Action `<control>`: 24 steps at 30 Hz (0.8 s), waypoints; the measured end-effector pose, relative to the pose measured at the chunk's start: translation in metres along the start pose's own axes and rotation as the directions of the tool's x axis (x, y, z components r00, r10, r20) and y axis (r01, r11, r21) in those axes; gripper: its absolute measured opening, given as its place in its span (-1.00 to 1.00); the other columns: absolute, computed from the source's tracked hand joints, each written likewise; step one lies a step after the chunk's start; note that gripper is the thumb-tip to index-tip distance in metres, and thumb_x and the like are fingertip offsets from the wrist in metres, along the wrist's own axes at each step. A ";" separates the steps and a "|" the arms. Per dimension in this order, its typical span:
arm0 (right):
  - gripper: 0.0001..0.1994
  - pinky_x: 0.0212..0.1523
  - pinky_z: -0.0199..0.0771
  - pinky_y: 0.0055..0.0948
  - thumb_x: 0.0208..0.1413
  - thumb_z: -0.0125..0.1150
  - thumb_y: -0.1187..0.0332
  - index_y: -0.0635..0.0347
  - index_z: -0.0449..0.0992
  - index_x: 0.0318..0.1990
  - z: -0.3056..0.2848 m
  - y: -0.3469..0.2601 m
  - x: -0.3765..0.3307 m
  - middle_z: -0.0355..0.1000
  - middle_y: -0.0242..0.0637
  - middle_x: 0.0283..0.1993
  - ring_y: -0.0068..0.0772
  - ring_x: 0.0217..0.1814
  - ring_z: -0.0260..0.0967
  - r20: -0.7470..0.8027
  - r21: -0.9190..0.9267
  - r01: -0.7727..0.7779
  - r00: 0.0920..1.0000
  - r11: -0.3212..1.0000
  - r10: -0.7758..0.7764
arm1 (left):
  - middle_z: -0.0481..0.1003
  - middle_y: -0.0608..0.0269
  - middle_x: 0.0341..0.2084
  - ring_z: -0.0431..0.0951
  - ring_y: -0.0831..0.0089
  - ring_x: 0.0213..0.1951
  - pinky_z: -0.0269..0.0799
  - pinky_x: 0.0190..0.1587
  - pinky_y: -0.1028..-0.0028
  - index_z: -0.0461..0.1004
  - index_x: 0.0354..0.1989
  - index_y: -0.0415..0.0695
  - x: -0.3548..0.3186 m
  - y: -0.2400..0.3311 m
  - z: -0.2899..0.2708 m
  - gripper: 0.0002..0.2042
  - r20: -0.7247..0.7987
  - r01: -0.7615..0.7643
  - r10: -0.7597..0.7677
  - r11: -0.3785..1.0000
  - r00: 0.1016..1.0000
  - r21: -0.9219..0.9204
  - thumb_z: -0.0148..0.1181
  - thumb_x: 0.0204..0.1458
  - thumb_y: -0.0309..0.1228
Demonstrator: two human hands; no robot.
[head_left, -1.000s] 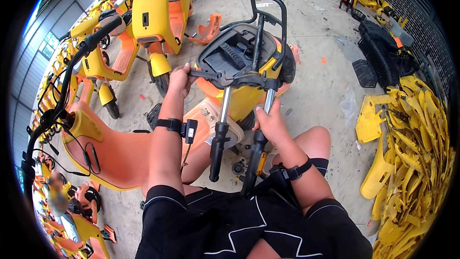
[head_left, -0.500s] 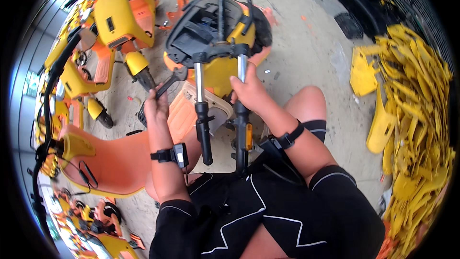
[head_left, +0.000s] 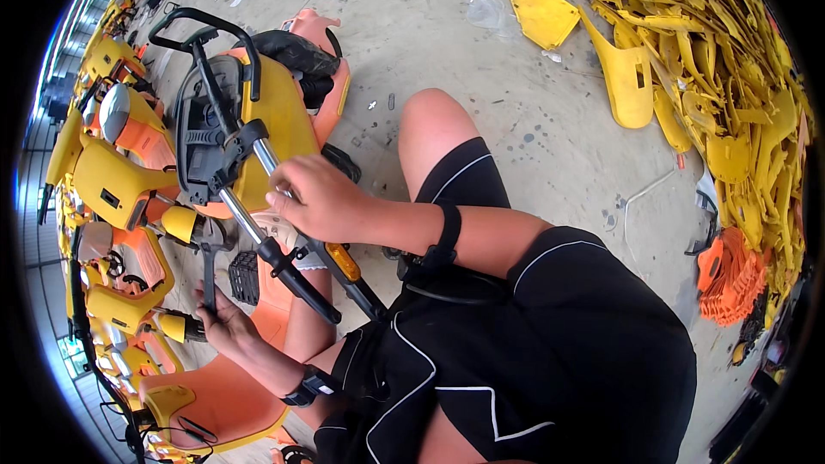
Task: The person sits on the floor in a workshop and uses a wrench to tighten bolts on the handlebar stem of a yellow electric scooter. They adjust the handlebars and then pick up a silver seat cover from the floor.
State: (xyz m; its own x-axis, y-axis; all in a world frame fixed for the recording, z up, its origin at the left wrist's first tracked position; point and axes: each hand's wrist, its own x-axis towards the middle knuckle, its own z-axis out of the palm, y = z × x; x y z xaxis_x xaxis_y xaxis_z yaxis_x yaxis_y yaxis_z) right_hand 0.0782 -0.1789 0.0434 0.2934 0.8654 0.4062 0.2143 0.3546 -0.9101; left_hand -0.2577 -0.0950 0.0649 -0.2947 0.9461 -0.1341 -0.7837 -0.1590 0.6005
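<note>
A two-legged front fork (head_left: 279, 259) with bright metal tubes and black lower legs lies slanted in front of me, its lower ends toward my lap. My right hand (head_left: 320, 198) is closed around the upper part of its right leg, above an orange reflector (head_left: 344, 263). To the left of the fork, my left hand (head_left: 230, 326) grips the handle of a dark open-ended wrench (head_left: 209, 265), jaw pointing away from me and apart from the fork. Beyond, the fork joins a black handlebar (head_left: 199, 15) and stem on a yellow scooter body (head_left: 273, 133).
Yellow and orange scooters (head_left: 120, 189) stand along the left. A large heap of yellow panels (head_left: 730, 103) fills the right side, with a stack of orange parts (head_left: 730, 279) nearer me. A black crate (head_left: 244, 277) sits beyond my left hand. An orange seat-like shell (head_left: 219, 404) lies at lower left.
My view has turned to the right, so the fork and scooter body appear farther left and slanted. The wrench is still in my left hand, and my right hand is still on the fork.
</note>
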 end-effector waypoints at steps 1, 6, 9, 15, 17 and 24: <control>-0.66 0.08 0.45 -0.24 0.33 0.19 0.19 0.34 0.43 0.01 -0.002 -0.008 -0.003 0.48 -0.06 -0.14 -0.14 0.06 0.46 0.134 0.147 -0.089 0.989 0.985 0.070 | 0.28 -0.28 0.30 0.26 -0.10 0.38 0.17 0.49 -0.05 0.14 0.28 -0.56 -0.018 -0.011 0.029 -0.58 0.028 -0.024 0.024 1.000 0.999 -0.004 -0.17 0.42 -0.44; -0.60 -0.04 0.48 -0.40 0.42 0.09 0.09 0.34 0.46 0.03 -0.008 -0.042 -0.007 0.55 -0.26 -0.08 -0.43 -0.07 0.50 0.261 0.712 -0.291 0.955 0.639 0.144 | 0.32 -0.22 0.29 0.28 -0.07 0.37 0.15 0.49 -0.03 0.18 0.26 -0.50 -0.132 -0.090 0.115 -0.57 0.444 0.004 -0.051 0.994 0.895 0.106 -0.07 0.41 -0.37; -0.65 -0.02 0.48 -0.43 0.45 0.03 0.13 0.27 0.46 0.06 -0.030 -0.052 -0.009 0.53 -0.32 -0.06 -0.51 -0.10 0.49 0.314 0.790 -0.381 0.924 0.481 0.218 | 0.38 -0.30 0.21 0.46 0.04 0.24 0.41 0.33 0.13 0.26 0.24 -0.44 -0.175 -0.111 0.117 -0.63 0.572 0.036 -0.298 0.905 0.764 0.423 -0.06 0.40 -0.42; -0.73 -0.09 0.42 -0.49 0.42 0.08 0.16 0.18 0.51 -0.04 -0.064 -0.071 -0.028 0.51 -0.40 -0.14 -0.60 -0.15 0.43 0.198 0.564 -0.289 0.957 0.773 0.213 | 0.58 0.15 -0.23 0.61 0.44 -0.28 0.55 -0.18 0.48 0.28 0.30 -0.19 -0.196 -0.096 0.115 -0.57 0.539 -0.114 -0.536 0.632 0.650 0.766 0.16 0.28 -0.54; -0.73 -0.11 0.40 -0.52 0.41 0.10 0.15 0.18 0.52 -0.04 -0.061 -0.078 -0.028 0.52 -0.41 -0.15 -0.61 -0.16 0.41 0.230 0.529 -0.389 0.921 0.755 0.313 | 0.53 0.22 -0.32 0.55 0.49 -0.34 0.50 -0.21 0.49 0.24 0.35 -0.13 -0.205 -0.092 0.115 -0.45 0.574 -0.347 -0.461 0.487 0.677 0.801 0.28 0.21 -0.51; -0.45 -0.07 0.52 -0.28 0.34 0.13 -0.08 0.39 0.49 0.00 -0.080 -0.101 -0.017 0.59 -0.05 -0.15 -0.12 -0.09 0.57 0.425 -0.226 -0.262 0.840 0.938 0.337 | 0.62 0.03 -0.25 0.66 0.32 -0.23 0.51 -0.15 0.41 0.49 0.13 -0.18 -0.197 -0.114 0.103 -0.69 0.624 -0.659 -0.212 -0.228 0.752 0.717 0.20 0.28 -0.35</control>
State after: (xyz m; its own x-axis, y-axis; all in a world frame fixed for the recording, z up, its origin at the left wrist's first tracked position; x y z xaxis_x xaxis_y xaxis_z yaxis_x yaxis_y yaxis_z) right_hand 0.1258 -0.2576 0.1348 -0.0769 0.9970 0.0000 0.3344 0.0258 -0.9421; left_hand -0.0535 -0.2345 0.1044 0.2858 0.9214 0.2634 0.7650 -0.3849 0.5164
